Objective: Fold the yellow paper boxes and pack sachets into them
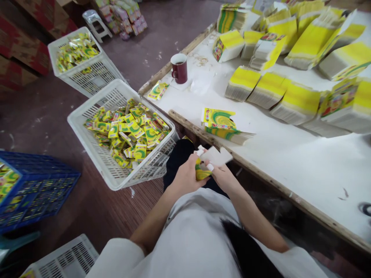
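Note:
Both hands meet over my lap, just below the table's front edge. My left hand [187, 175] and my right hand [222, 177] are both closed on one small yellow-green carton [210, 162] with its white flaps open upward. Fingertips of both hands carry white tape. A short stack of flat yellow-green carton blanks [220, 123] lies on the white table [290, 154] just beyond my hands. To my left a white plastic basket [95, 154] tilts against the table, filled with several folded small cartons.
Many stacks of flat yellow blanks [290, 96] cover the far right of the table. A dark red mug [179, 68] stands near the table's left edge. A second white basket [87, 73] and a blue crate [34, 193] sit on the floor to the left.

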